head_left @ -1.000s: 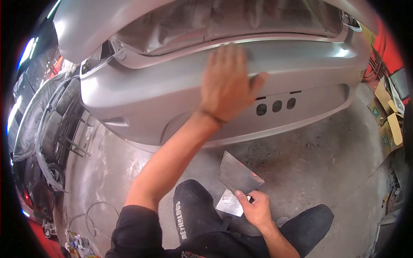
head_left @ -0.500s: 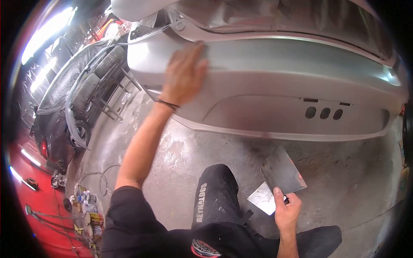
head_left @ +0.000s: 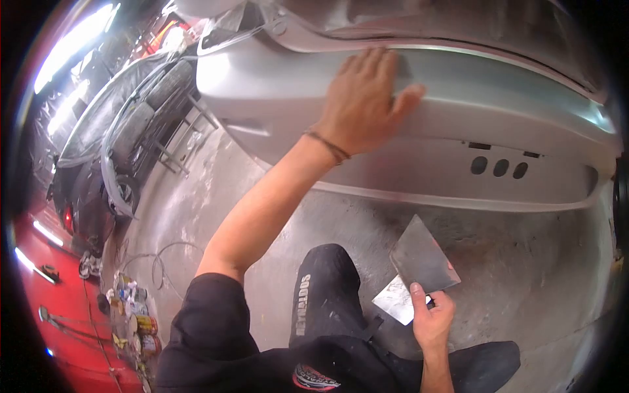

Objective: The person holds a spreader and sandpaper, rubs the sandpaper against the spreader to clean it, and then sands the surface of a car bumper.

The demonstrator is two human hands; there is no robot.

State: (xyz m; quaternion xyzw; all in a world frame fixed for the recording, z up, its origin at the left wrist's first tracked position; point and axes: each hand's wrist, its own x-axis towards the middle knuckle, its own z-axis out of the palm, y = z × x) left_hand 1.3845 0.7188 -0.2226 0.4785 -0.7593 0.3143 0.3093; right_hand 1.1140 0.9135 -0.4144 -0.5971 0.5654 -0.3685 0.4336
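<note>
My left hand (head_left: pixel 363 101) lies flat, palm down, on the upper ridge of a grey car body panel (head_left: pixel 458 118), with its fingers stretched out and the thumb spread to the right. A dark band circles that wrist. Lower down, at the right, my right hand (head_left: pixel 432 318) grips two thin flat pieces, its thumb on top. One is a dark grey square plate (head_left: pixel 426 255); the other is a shiny whitish plate (head_left: pixel 395 300) partly under it. The panel has a recess with several dark openings.
Plastic-like covering (head_left: pixel 406 19) lies above the panel. At the left stands a dark car (head_left: pixel 92 209) beside a metal stand (head_left: pixel 171 157). Cans (head_left: pixel 143 324) and a cable (head_left: pixel 157 268) are on the concrete floor (head_left: pixel 242 196), near a red surface (head_left: pixel 65 308).
My left hand has slid to the right along the panel. My right hand and the plates have shifted slightly left in view.
</note>
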